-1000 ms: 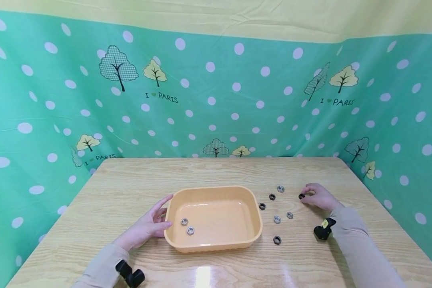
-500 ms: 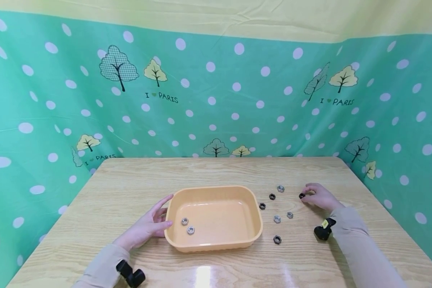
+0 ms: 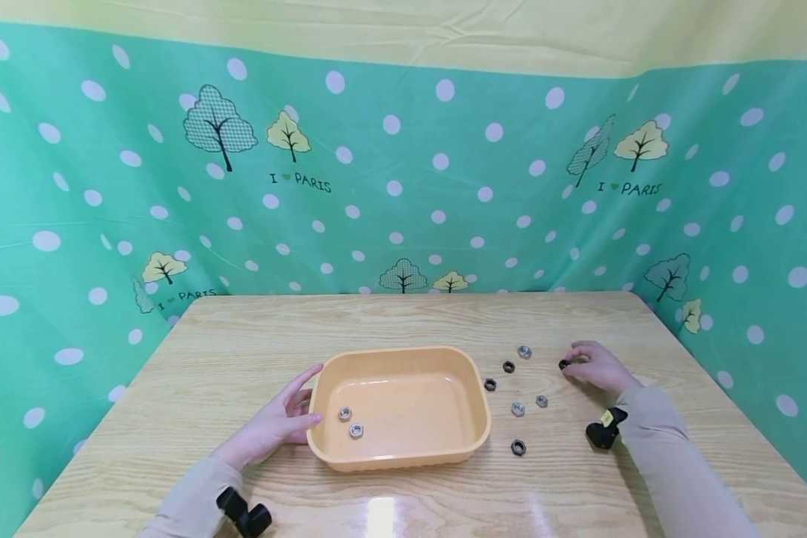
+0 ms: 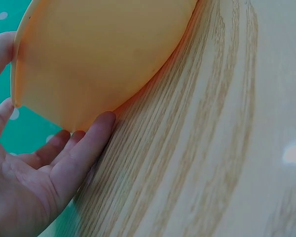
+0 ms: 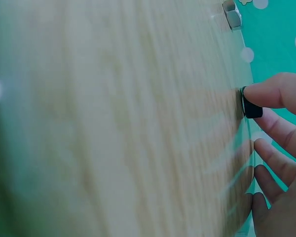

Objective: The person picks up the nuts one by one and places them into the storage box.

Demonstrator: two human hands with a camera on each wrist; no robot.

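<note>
My right hand [image 3: 597, 369] pinches a black hex nut [image 5: 253, 104] between thumb and index finger, right at the tabletop on the right. The other fingers are spread, with tips near the wood. My left hand [image 3: 265, 432] holds the left end of a peach-coloured plastic basin [image 3: 417, 415], thumb at the near side and index finger at the far corner. In the left wrist view, fingertips [image 4: 106, 119] rest against the basin's outer wall. Two silver nuts, one [image 3: 344, 414] just behind the other [image 3: 356, 431], lie in the basin's left part.
Between basin and right hand lie three black nuts [image 3: 509, 367] and three silver nuts [image 3: 518, 409], spread over the wooden table [image 3: 255, 329]. One black nut [image 3: 490, 385] is close by the basin's right rim. A green dotted curtain [image 3: 390, 217] surrounds the table's back and sides.
Both hands, the basin and the nuts stay practically where they were; the right hand keeps its pinch on the black nut throughout.
</note>
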